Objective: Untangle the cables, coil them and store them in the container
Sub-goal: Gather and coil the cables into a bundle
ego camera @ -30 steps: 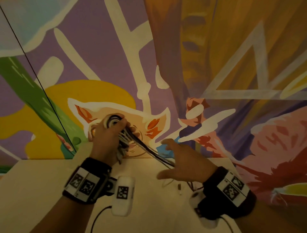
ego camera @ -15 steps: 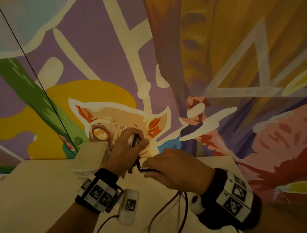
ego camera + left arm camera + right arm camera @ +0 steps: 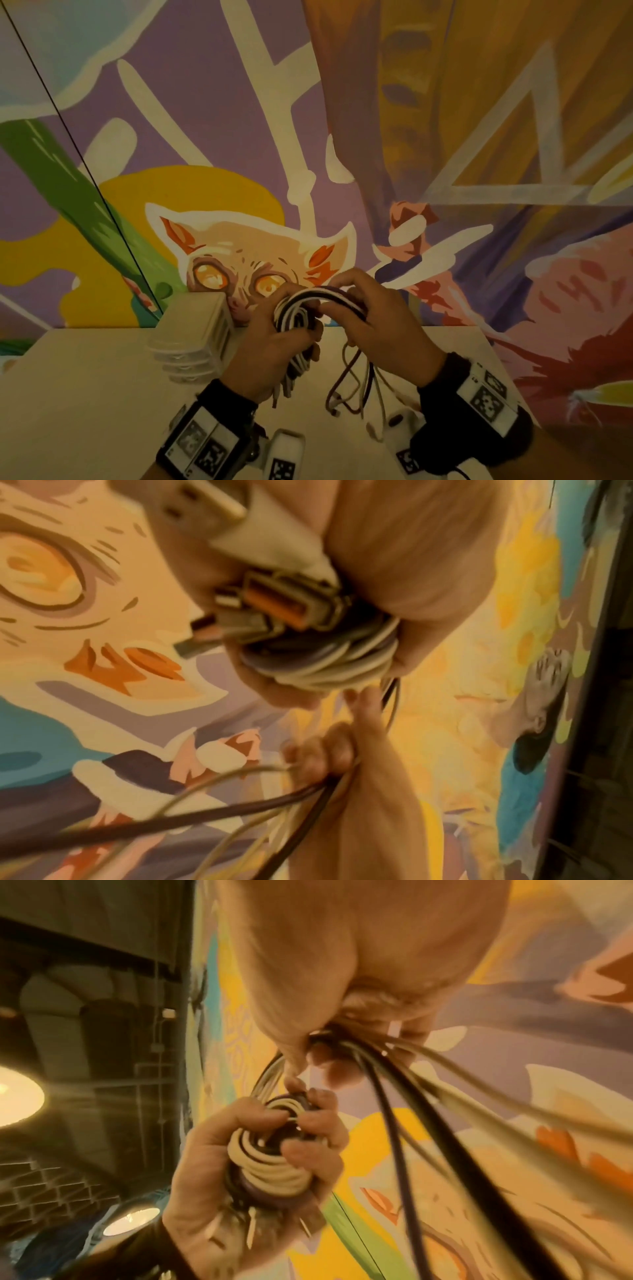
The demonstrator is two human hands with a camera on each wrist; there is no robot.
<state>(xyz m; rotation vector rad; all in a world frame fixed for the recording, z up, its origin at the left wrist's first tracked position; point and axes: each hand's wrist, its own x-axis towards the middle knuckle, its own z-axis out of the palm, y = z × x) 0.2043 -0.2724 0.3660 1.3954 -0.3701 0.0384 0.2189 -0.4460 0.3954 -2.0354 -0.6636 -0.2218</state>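
Note:
A coil of white, black and purple cables (image 3: pixel 298 315) is held above the table's far edge. My left hand (image 3: pixel 274 346) grips the coil (image 3: pixel 270 1164), with several USB plugs (image 3: pixel 274 607) sticking out below the palm. My right hand (image 3: pixel 370 322) pinches the strands (image 3: pixel 359 1042) that arch over the coil's top. Loose cable tails (image 3: pixel 352 383) hang from the right hand down to the table. The clear plastic container (image 3: pixel 195 335) stands on the table just left of my left hand.
The pale table (image 3: pixel 85 394) runs up to a painted mural wall (image 3: pixel 308 154). A thin dark line (image 3: pixel 78 154) crosses the wall diagonally on the left. Wrist camera units (image 3: pixel 281 455) hang under both wrists near the table's front.
Both hands have drawn together. The right hand, open a second ago, now pinches the strands and has laid them over the coil. The left hand moved right with the coil, uncovering the container.

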